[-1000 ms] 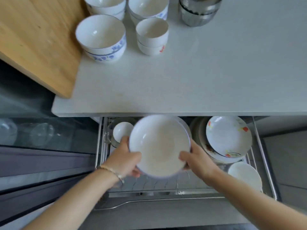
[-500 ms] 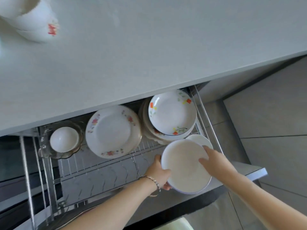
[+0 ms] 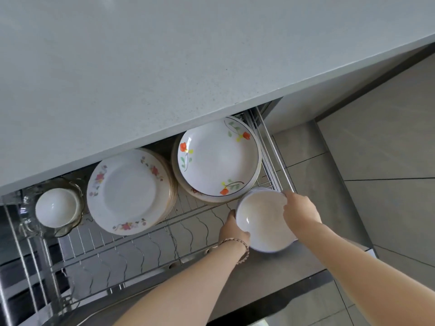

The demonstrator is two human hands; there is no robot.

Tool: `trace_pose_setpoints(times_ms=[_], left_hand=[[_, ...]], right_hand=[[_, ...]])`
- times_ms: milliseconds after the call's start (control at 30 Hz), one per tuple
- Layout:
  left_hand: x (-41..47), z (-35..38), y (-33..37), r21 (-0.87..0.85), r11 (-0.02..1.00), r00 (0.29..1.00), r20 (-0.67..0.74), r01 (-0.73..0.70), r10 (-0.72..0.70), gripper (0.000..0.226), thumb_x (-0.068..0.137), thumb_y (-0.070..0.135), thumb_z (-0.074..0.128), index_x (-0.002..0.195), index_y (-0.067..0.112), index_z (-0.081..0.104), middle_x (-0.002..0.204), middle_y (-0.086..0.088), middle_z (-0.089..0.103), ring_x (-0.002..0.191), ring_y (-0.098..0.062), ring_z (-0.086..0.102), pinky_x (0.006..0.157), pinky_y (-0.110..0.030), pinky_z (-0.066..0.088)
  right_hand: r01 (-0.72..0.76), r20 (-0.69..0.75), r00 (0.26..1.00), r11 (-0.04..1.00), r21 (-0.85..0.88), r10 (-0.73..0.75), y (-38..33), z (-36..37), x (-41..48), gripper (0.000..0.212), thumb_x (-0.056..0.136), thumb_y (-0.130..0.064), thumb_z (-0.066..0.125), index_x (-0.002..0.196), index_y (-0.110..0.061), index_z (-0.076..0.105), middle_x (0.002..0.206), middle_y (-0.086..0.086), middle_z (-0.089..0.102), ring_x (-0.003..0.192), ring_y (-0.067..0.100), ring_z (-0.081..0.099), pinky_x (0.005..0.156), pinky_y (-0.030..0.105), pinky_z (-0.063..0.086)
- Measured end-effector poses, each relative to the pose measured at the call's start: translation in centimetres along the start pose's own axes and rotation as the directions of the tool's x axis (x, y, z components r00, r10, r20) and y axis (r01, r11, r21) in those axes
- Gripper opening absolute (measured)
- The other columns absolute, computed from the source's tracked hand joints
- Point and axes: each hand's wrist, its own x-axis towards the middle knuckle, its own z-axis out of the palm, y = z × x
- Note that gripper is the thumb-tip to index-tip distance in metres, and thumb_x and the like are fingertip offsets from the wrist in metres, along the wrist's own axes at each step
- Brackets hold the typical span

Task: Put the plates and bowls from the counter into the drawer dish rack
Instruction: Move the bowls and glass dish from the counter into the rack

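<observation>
While left hand (image 3: 233, 231) and right hand (image 3: 301, 212) grip the bowl (image 3: 261, 220), plates (image 3: 217, 156) sit beside.

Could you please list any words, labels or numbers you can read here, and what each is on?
None can be read. The white plate with orange flowers and the white plate with pink flowers bear only floral patterns; the plain white bowl in the left hand and right hand, the grey speckled countertop and the wire drawer rack are unmarked.
</observation>
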Motion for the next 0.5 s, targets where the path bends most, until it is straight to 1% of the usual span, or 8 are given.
trace_pose_setpoints(times_ms=[67, 133, 200, 233, 300, 367, 433, 500], left_hand=[[0.5, -0.1, 0.2, 0.067, 0.998, 1.0, 0.016, 0.007, -0.008, 0.056, 0.084, 0.004, 0.053, 0.136, 0.02, 0.04, 0.131, -0.007, 0.057, 0.12, -0.028, 0.055, 0.099, -0.033, 0.047], [0.8, -0.2, 0.4, 0.101, 0.995, 1.0, 0.025, 0.017, -0.02, 0.055, 0.085, 0.004, 0.051, 0.137, 0.018, 0.039, 0.133, -0.008, 0.056, 0.122, -0.028, 0.053, 0.101, -0.032, 0.045], [0.8, -0.3, 0.7, 0.107, 0.994, 1.0, 0.025, 0.003, -0.006, 0.056, 0.086, 0.001, 0.046, 0.138, 0.018, 0.038, 0.134, -0.008, 0.055, 0.123, -0.028, 0.052, 0.102, -0.032, 0.044], [0.7, -0.3, 0.8, 0.111, 0.994, 1.0, 0.02, -0.006, 0.004, 0.058, 0.086, 0.0, 0.044, 0.141, 0.018, 0.035, 0.135, -0.009, 0.054, 0.123, -0.028, 0.052, 0.101, -0.032, 0.043], [0.4, -0.2, 0.9, 0.121, 0.993, 1.0, 0.016, -0.01, 0.008, 0.068, 0.087, -0.002, 0.04, 0.148, 0.02, 0.02, 0.136, -0.01, 0.053, 0.123, -0.029, 0.052, 0.101, -0.033, 0.043], [0.3, 0.0, 0.9, 0.132, 0.991, 1.0, 0.029, -0.002, -0.002, 0.075, 0.089, -0.001, 0.039, 0.151, 0.024, 0.007, 0.136, -0.011, 0.052, 0.122, -0.029, 0.053, 0.101, -0.034, 0.044], [0.3, 0.1, 0.8, 0.137, 0.99, 0.999, 0.042, -0.006, 0.0, 0.074, 0.09, 0.0, 0.039, 0.151, 0.025, 0.005, 0.135, -0.011, 0.053, 0.121, -0.03, 0.054, 0.101, -0.035, 0.045], [0.3, 0.0, 0.7, 0.158, 0.987, 0.999, 0.041, -0.021, 0.015, 0.069, 0.091, 0.005, 0.04, 0.15, 0.024, 0.01, 0.134, -0.012, 0.055, 0.12, -0.031, 0.055, 0.101, -0.038, 0.046]], right_hand=[[0.034, 0.007, 0.999, 0.986, -0.162, -0.034, -0.1, 0.2, 0.3, 0.041, 0.088, 0.003, 0.039, 0.125, -0.011, 0.048, 0.11, 0.014, 0.065, 0.1, 0.034, 0.063, 0.067, 0.03, 0.04], [0.067, 0.027, 0.998, 0.931, -0.358, -0.062, -0.6, -0.3, 0.3, 0.036, 0.087, 0.002, 0.042, 0.122, -0.008, 0.046, 0.112, 0.009, 0.065, 0.102, 0.03, 0.064, 0.063, 0.028, 0.038], [0.119, 0.016, 0.992, 0.863, -0.491, -0.128, -1.1, -1.0, 0.2, 0.036, 0.089, -0.003, 0.043, 0.125, -0.009, 0.045, 0.12, 0.007, 0.057, 0.108, 0.026, 0.06, 0.064, 0.028, 0.037], [0.155, 0.001, 0.983, 0.84, -0.52, -0.181, -1.3, -1.3, 0.2, 0.037, 0.09, -0.004, 0.043, 0.126, -0.01, 0.044, 0.123, 0.007, 0.052, 0.11, 0.025, 0.057, 0.064, 0.028, 0.036], [0.236, -0.001, 0.961, 0.818, -0.525, -0.278, -1.6, -1.6, 0.3, 0.04, 0.09, -0.001, 0.042, 0.128, -0.012, 0.043, 0.123, 0.008, 0.047, 0.107, 0.026, 0.056, 0.063, 0.029, 0.036], [0.282, 0.031, 0.951, 0.816, -0.505, -0.309, -1.9, -1.6, 0.5, 0.042, 0.088, 0.004, 0.043, 0.127, -0.011, 0.044, 0.122, 0.01, 0.046, 0.102, 0.028, 0.061, 0.063, 0.03, 0.037], [0.276, 0.046, 0.956, 0.83, -0.485, -0.291, -2.3, -1.6, 0.6, 0.042, 0.086, 0.007, 0.043, 0.125, -0.01, 0.046, 0.121, 0.011, 0.047, 0.099, 0.029, 0.064, 0.062, 0.029, 0.037], [0.262, 0.051, 0.961, 0.836, -0.481, -0.272, -2.6, -1.5, 0.7, 0.042, 0.086, 0.007, 0.044, 0.125, -0.009, 0.045, 0.121, 0.011, 0.046, 0.099, 0.03, 0.064, 0.062, 0.03, 0.037]])
